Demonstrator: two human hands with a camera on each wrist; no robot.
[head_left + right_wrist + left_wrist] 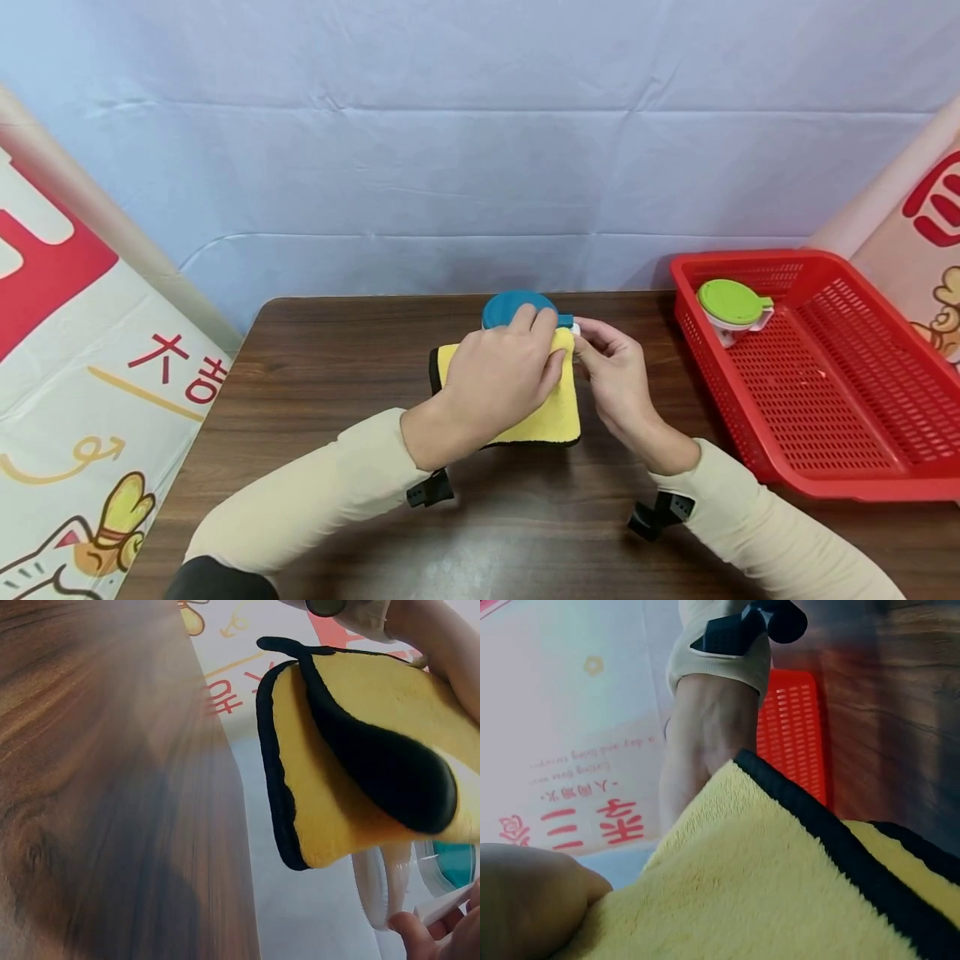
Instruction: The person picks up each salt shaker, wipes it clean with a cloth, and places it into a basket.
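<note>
My left hand [487, 379] grips a folded yellow cloth [551, 417] with black edging and bears it against a clear jar with a blue lid [501, 310]. Two of its fingers reach over the lid's near edge. On the jar's right side, my right hand [618, 379] pinches the white handle between thumb and fingers. The cloth hides most of the jar in the head view. From the right wrist, the jar's clear wall [369, 889] shows below the cloth [289, 772], tipped on its side in that view. Cloth [727, 862] fills much of the left wrist view.
A red perforated basket [787, 483] stands on the right of the dark wooden table [337, 358]. Inside its far left corner is a similar jar with a green lid [729, 302]. Pale fabric [480, 167] hangs behind the table; printed sheets flank both sides.
</note>
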